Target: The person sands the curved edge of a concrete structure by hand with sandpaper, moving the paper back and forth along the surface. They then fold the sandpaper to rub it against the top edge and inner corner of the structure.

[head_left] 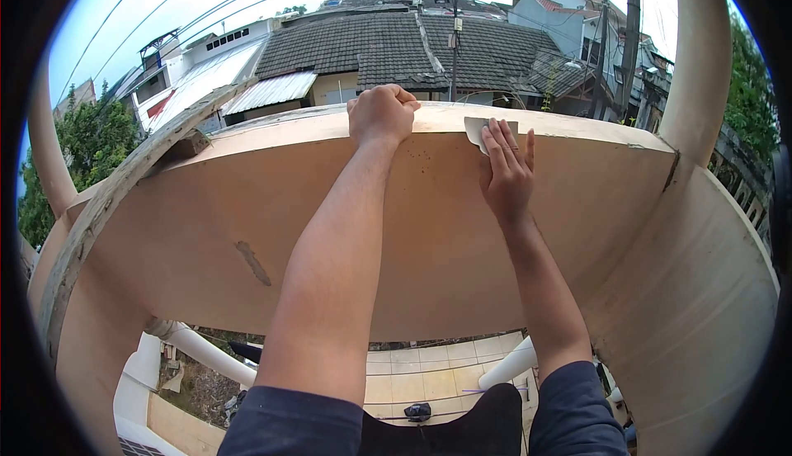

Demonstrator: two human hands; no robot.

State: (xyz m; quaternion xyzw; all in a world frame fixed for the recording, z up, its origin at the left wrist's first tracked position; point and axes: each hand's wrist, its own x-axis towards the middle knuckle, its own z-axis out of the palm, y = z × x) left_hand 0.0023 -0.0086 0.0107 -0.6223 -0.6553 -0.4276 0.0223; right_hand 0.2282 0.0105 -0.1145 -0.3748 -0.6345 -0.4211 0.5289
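Observation:
My left hand (381, 114) is closed in a fist and rests on the top edge of a peach-painted wall (305, 200). Nothing shows in its fingers, though the underside of the fist is hidden. To its right, a pale grey sheet of sandpaper (476, 130) lies against the upper edge of the same wall. The fingers of my right hand (507, 167) stretch over this sheet and press it to the wall, covering part of it. Small dark specks mark the wall face between my hands.
A curved, weathered strip (124, 179) runs along the left side. Round columns (701, 60) stand at both ends of the wall. Far below lie a tiled floor (425, 361) and white pipes (206, 353). Tiled roofs (338, 47) and overhead wires are beyond the wall.

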